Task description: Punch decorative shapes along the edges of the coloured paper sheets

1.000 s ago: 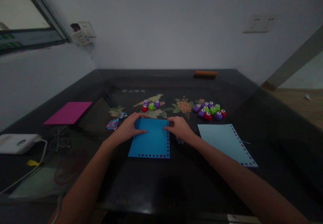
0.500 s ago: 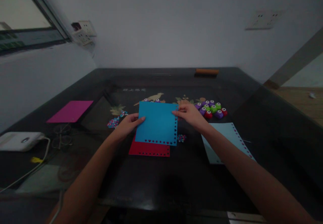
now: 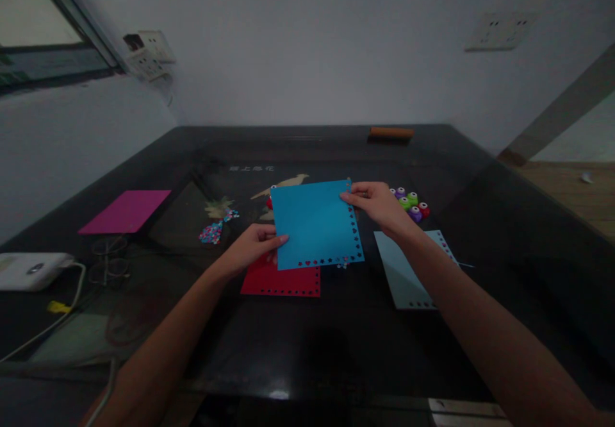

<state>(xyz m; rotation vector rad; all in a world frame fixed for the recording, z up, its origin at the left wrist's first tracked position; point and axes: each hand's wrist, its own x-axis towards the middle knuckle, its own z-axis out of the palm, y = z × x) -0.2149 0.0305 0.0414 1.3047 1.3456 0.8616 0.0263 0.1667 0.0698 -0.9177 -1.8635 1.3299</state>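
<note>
A blue sheet of paper [image 3: 314,222] is held up above the table, with small shapes punched along its right and bottom edges. My left hand [image 3: 257,247] pinches its left edge, thumb in front. At the upper right corner my right hand [image 3: 377,202] grips the same sheet between thumb and fingers. Partly under it lies a red sheet [image 3: 283,283] with holes along its bottom and right edges. A pale blue sheet [image 3: 408,273], also punched, rests below my right forearm. Small punched-out paper bits [image 3: 211,233] form a pile on the left; a few more show by the blue sheet's lower edge.
Several purple, green and red craft punches [image 3: 413,204] stand beyond my right hand. A magenta sheet [image 3: 125,211], folded glasses [image 3: 109,263] and a white device [image 3: 33,270] with a cable are at left. A brown roll [image 3: 391,133] lies by the wall.
Both hands have shifted the blue sheet to the right and slightly up, turning it a little counterclockwise. More of the red sheet's right edge shows. The view has moved slightly.
</note>
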